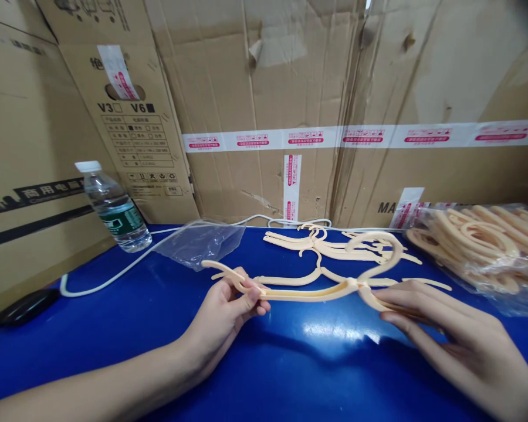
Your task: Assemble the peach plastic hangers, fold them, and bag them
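A cream-coloured plastic folding hanger (310, 294) is held up above the blue table, its hook curving up at the right of its middle. My left hand (233, 305) pinches its left arm between thumb and fingers, and the arm's end sticks out beyond the hand. My right hand (449, 334) is closed round the right arm, most of which the fingers hide. Just behind lies another opened hanger (290, 280) of the same kind, partly covered by the held one. Farther back, several more hangers (334, 251) lie stacked.
A clear plastic bag of hangers (484, 246) lies at the right. At the left stand a water bottle (118, 211) and a black computer mouse (24, 308). An empty clear bag (202, 240) and a white cable (110, 275) lie towards the back. Cardboard boxes (255, 82) wall the table's rear.
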A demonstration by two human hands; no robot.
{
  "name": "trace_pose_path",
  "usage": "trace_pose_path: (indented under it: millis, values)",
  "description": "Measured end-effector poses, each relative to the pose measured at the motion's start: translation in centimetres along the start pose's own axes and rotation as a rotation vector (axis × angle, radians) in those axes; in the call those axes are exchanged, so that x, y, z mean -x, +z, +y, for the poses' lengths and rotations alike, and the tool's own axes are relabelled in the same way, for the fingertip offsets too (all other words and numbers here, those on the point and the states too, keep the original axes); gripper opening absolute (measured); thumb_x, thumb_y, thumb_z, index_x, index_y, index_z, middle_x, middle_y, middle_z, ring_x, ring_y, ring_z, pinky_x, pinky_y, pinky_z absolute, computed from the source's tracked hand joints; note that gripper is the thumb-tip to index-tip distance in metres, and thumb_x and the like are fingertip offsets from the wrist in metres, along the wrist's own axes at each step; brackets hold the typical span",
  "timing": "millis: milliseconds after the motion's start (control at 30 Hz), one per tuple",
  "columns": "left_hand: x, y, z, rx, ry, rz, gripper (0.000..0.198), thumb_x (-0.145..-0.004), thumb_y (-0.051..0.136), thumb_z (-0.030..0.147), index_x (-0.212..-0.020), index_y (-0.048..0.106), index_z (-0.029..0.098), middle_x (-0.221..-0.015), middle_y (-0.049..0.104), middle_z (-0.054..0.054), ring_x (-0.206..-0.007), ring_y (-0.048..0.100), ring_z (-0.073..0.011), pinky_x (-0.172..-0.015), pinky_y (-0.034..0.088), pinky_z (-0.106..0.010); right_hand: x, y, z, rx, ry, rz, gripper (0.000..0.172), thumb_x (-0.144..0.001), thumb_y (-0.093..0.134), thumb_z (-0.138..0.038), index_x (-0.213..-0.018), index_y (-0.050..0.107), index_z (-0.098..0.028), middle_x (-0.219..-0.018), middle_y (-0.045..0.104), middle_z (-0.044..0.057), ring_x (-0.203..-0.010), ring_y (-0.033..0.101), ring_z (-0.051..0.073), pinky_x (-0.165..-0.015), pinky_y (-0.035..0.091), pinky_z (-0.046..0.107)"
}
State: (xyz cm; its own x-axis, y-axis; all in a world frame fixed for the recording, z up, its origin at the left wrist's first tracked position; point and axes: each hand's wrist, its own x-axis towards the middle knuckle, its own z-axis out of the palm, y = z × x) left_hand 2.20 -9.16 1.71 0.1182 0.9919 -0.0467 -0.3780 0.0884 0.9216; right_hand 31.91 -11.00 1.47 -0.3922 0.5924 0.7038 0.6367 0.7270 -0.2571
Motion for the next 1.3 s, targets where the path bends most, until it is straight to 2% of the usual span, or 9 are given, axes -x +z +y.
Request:
trace_pose_path:
  millis: [200, 300, 400, 467, 600, 733, 867, 1133, 1300]
  values:
    - [0.5, 0.3, 0.2, -0.026, -0.078, 0.049, 0.035, -0.062, 0.09, 0.031, -0.075, 0.062, 0.015, -0.086, 0.07, -0.004, -0.069, 0.066, -0.013, -0.066, 0.055, -0.023, 0.0, -0.1, 0.5, -0.054, 0.158, 0.002, 0.017, -0.091, 0.058, -0.03, -0.107, 0.064, -0.029, -0.092, 0.074, 0.003, -0.071, 0.072, 0.019, -0.059, 0.06, 0.023]
    - [2.0, 0.8, -0.2, -0.241, -0.094, -0.066, 0.029, -0.072, 0.082, 0.031, -0.095, 0.068, 0.018, -0.101, 0.072, -0.01, -0.066, 0.067, -0.0174, -0.06, 0.057, -0.029, -0.3, -0.2, 0.9, -0.093, 0.245, 0.011, 0.016, -0.091, 0.058, -0.035, -0.102, 0.065, -0.027, -0.089, 0.074, 0.004, -0.067, 0.071, 0.019, -0.054, 0.059, 0.023]
    - [3.8, 1.1, -0.9, -0.596, 0.175, -0.305, 0.018, -0.08, 0.072, 0.022, -0.097, 0.075, 0.024, -0.106, 0.073, -0.012, -0.092, 0.068, -0.0288, -0.083, 0.055, -0.038, -0.3, 0.0, 1.5, -0.079, 0.244, -0.059, 0.017, -0.092, 0.056, -0.033, -0.104, 0.065, -0.026, -0.094, 0.074, 0.005, -0.077, 0.072, 0.02, -0.062, 0.06, 0.025]
    - [4.5, 0.8, -1.5, -0.749, 0.396, -0.445, 0.022, -0.084, 0.068, 0.022, -0.102, 0.077, 0.031, -0.116, 0.073, -0.01, -0.111, 0.063, -0.0338, -0.102, 0.043, -0.044, -0.2, 0.4, 1.7, -0.063, 0.213, -0.141, 0.015, -0.093, 0.054, -0.03, -0.103, 0.066, -0.026, -0.097, 0.073, 0.006, -0.084, 0.071, 0.021, -0.068, 0.059, 0.028]
    - [3.8, -0.7, -2.8, -0.988, 0.594, -0.649, 0.042, -0.089, 0.064, 0.03, -0.13, 0.062, 0.035, -0.132, 0.064, -0.008, -0.12, 0.058, -0.0365, -0.112, 0.025, -0.046, -0.1, 1.0, 1.9, -0.019, 0.126, -0.296, 0.015, -0.094, 0.052, -0.026, -0.092, 0.067, -0.025, -0.088, 0.07, 0.005, -0.08, 0.067, 0.02, -0.068, 0.057, 0.031]
    - [3.0, -1.1, -3.0, -1.096, 0.535, -0.562, 0.055, -0.08, 0.075, 0.036, -0.133, 0.061, 0.033, -0.139, 0.058, -0.009, -0.129, 0.048, -0.0393, -0.116, 0.011, -0.048, -0.4, 0.9, 2.2, 0.001, 0.093, -0.368, 0.017, -0.094, 0.051, -0.024, -0.093, 0.067, -0.024, -0.097, 0.068, 0.008, -0.089, 0.065, 0.021, -0.074, 0.056, 0.033]
    - [3.4, -0.1, -2.1, -1.035, 0.502, -0.421, 0.051, -0.075, 0.078, 0.028, -0.124, 0.068, 0.033, -0.138, 0.06, -0.008, -0.129, 0.047, -0.0379, -0.117, 0.013, -0.048, -0.7, 0.0, 2.8, 0.026, 0.126, -0.429, 0.016, -0.093, 0.053, -0.024, -0.099, 0.067, -0.024, -0.104, 0.067, 0.008, -0.094, 0.065, 0.022, -0.078, 0.055, 0.033]
    - [3.5, -0.2, -1.0, -1.29, 0.526, -0.441, 0.054, -0.081, 0.074, 0.034, -0.133, 0.061, 0.03, -0.145, 0.052, -0.009, -0.134, 0.044, -0.0391, -0.117, 0.019, -0.052, -0.4, -0.3, 3.9, 0.101, 0.121, -0.415, 0.017, -0.094, 0.048, -0.018, -0.092, 0.064, -0.023, -0.086, 0.068, 0.003, -0.069, 0.063, 0.016, -0.063, 0.048, 0.028]
    - [3.3, -0.3, 0.0, -1.685, 0.566, -0.552, 0.053, -0.089, 0.061, 0.039, -0.139, 0.052, 0.025, -0.148, 0.048, -0.011, -0.133, 0.045, -0.0384, -0.107, 0.036, -0.062, -0.4, -0.1, 4.1, 0.093, 0.102, -0.396, 0.016, -0.096, 0.047, -0.02, -0.095, 0.062, -0.023, -0.089, 0.068, 0.004, -0.072, 0.064, 0.017, -0.065, 0.048, 0.029]
